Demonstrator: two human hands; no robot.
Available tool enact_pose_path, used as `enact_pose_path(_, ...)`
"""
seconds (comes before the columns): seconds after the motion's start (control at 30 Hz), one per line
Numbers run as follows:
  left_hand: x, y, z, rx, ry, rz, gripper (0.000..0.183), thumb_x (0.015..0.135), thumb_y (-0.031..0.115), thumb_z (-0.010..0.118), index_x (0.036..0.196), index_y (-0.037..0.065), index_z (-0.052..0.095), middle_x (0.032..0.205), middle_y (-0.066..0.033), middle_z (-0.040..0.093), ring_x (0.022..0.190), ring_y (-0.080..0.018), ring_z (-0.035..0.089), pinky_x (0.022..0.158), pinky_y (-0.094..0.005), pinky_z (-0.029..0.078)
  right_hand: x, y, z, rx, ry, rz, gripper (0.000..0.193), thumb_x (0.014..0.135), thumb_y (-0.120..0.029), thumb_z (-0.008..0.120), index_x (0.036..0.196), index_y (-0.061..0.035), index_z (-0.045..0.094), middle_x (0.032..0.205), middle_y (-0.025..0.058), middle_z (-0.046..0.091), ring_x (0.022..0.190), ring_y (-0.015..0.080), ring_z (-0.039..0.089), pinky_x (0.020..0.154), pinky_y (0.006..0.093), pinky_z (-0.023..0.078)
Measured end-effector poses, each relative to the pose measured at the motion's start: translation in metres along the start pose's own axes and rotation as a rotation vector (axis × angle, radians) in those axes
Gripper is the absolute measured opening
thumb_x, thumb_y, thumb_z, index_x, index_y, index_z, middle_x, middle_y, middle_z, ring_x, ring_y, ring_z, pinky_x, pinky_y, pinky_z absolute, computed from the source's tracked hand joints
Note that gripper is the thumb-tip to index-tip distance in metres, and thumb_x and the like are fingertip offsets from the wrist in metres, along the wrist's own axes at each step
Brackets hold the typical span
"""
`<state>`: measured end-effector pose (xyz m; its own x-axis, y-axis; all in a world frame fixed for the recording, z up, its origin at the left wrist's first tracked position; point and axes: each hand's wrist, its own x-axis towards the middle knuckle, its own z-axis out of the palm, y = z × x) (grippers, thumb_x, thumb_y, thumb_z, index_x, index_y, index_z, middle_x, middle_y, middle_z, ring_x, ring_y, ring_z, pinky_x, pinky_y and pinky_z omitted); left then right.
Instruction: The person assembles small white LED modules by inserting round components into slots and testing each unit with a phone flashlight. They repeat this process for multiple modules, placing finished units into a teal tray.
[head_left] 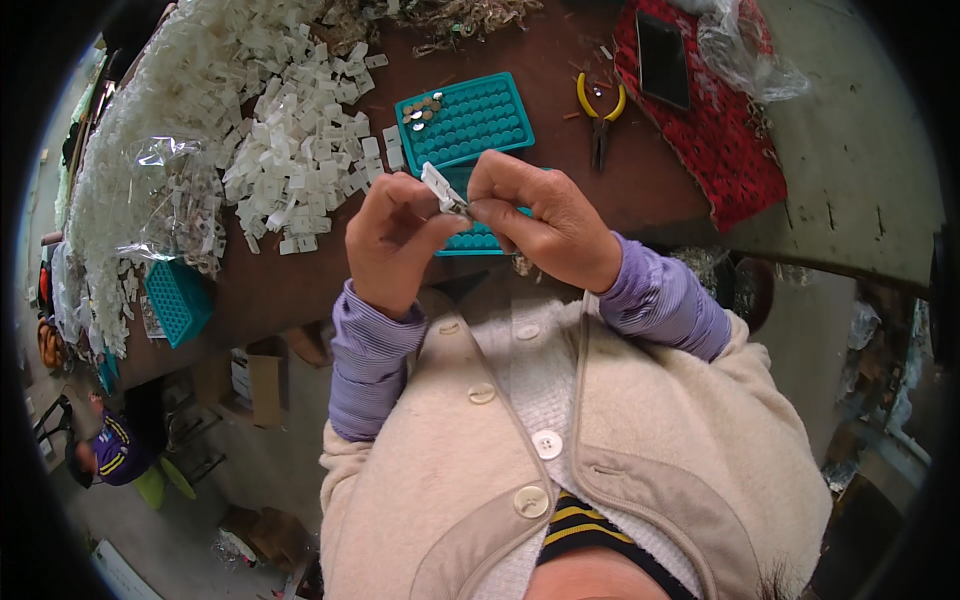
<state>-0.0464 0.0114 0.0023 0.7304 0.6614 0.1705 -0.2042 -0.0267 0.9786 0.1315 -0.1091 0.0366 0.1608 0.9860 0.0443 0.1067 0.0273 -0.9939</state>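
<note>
From my remote post I am watching two bare hands working close together at the centre of the frame, holding a small white plastic piece (440,186) above the teal trays. The left hand (393,240) is clamping its side between thumb and fingers; the right hand (545,218) is pinching at its lower end, where fingertips are hiding the exact contact. I am judging that a slip is the main risk: the piece is looking smooth and thin, so pressing it off-centre could be sending it into the upper tray (515,88), scattering the shiny round discs (421,112) resting loose there, or cracking the plastic. At upper left, glossy flat-sided pieces are forming a loose heap (295,150), which a careless elbow could be toppling. Hard yellow-handled pliers (600,118) are lying at upper right, beside a rough red cloth (735,165) bearing a slab-like dark phone (663,60) and crinkled clear film (745,48).
</note>
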Motion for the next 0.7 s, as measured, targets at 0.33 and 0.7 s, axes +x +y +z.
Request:
enact_pose_path(0.33, 0.0, 0.025, 0.015, 0.201, -0.108, -0.165, 0.024, 0.095, 0.0, 0.078, 0.113, 0.002, 0.062, 0.093, 0.0008, 0.067, 0.083, -0.0032, 0.061, 0.064, -0.0205, 0.05, -0.006, -0.006, -0.022, -0.629, -0.034, -0.384, 0.019, 0.085, 0.002, 0.072, 0.098, -0.0063, 0.06, 0.076, 0.0092, 0.062, 0.076, 0.0307, 0.067, 0.083, 0.0438, 0.052)
enact_pose_path(0.7, 0.0, 0.005, 0.04, -0.515, 0.167, -0.445, 0.023, 0.103, 0.013, 0.071, 0.121, 0.001, 0.066, 0.109, -0.0117, 0.079, 0.082, -0.0089, 0.071, 0.057, -0.0186, 0.051, -0.018, 0.018, -0.02, -0.536, 0.298, -0.37, 0.014, 0.084, -0.001, 0.077, 0.088, -0.0052, 0.065, 0.081, 0.0082, 0.065, 0.078, 0.0283, 0.067, 0.1, 0.0465, 0.052)
